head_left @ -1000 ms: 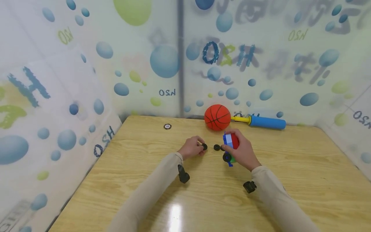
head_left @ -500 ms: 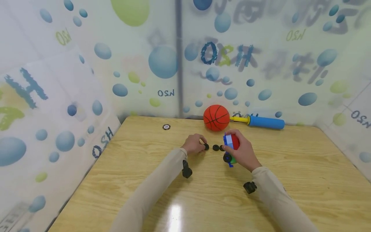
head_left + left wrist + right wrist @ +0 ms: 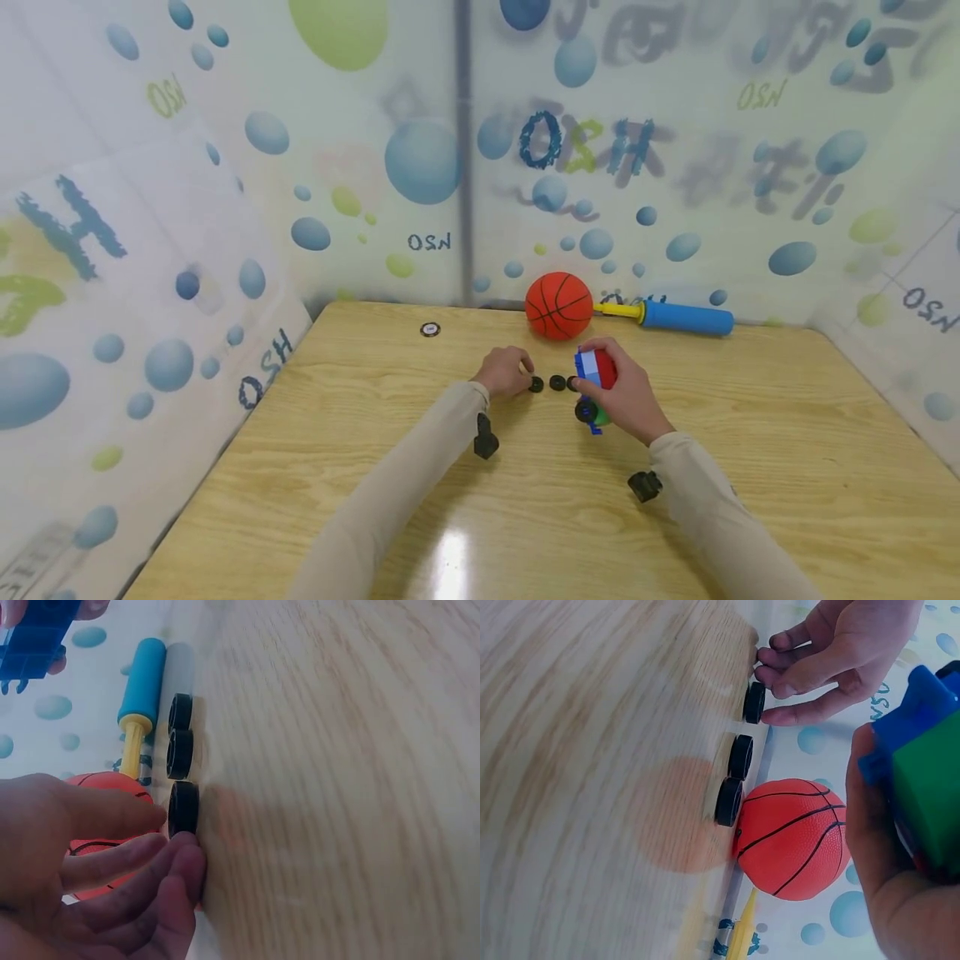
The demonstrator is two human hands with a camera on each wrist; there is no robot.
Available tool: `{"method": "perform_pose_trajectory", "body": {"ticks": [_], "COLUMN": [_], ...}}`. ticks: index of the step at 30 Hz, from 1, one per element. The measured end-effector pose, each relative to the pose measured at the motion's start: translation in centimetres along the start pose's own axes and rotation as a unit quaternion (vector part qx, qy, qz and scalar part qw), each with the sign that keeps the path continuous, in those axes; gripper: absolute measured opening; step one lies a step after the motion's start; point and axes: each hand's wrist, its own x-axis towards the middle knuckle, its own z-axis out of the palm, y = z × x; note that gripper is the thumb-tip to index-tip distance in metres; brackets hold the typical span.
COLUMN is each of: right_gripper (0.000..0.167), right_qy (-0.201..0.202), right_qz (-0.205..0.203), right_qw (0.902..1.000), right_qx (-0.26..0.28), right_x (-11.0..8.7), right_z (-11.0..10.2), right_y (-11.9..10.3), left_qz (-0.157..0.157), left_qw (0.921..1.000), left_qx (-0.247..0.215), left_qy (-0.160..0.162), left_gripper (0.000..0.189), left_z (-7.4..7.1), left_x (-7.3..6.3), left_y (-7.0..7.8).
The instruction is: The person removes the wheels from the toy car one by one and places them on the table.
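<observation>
My left hand [image 3: 506,372] is low over the table, its fingertips on either side of a small black toy wheel [image 3: 184,809] lying flat on the wood. In the left wrist view a slight gap shows between one fingertip and the wheel. Two more black wheels, a middle one [image 3: 557,382] and a far one [image 3: 181,713], lie in a row with it. My right hand [image 3: 628,395] grips a toy block car [image 3: 592,367] of blue, white, red and green pieces above the table. A black wheel [image 3: 586,411] with a blue hub sits on the car's near end.
Behind the hands a red basketball [image 3: 558,307] rests against the back wall. A blue pump [image 3: 688,318] with a yellow rod lies to its right. Farther left is a round black-and-white chip [image 3: 431,329]. Patterned walls border the wooden table [image 3: 360,392].
My left hand moved slightly right with the wheel, and its fingers have loosened, leaving the wheel on the table beside the other two. My right hand still holds the car in place.
</observation>
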Motion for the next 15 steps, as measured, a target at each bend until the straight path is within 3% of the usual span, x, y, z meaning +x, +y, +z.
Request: {"method": "perform_pose_trajectory", "body": {"ticks": [8, 15], "right_gripper": [0.05, 0.05], "right_qy": [-0.007, -0.009], "right_qz": [0.003, 0.009], "right_qw": [1.0, 0.9999], "right_qx": [-0.006, -0.009], "right_x": [-0.06, -0.25], "right_z": [0.07, 0.01], "right_y": [-0.12, -0.47], "left_qz": [-0.009, -0.005], "left_qw": [0.9999, 1.0], "left_qx": [0.009, -0.001], "left_qy": [-0.008, -0.004], "left_gripper": [0.029, 0.03], "left_z": [0.0, 0.01], "left_x": [-0.01, 0.01], "left_y": [0.69, 0.3]}}
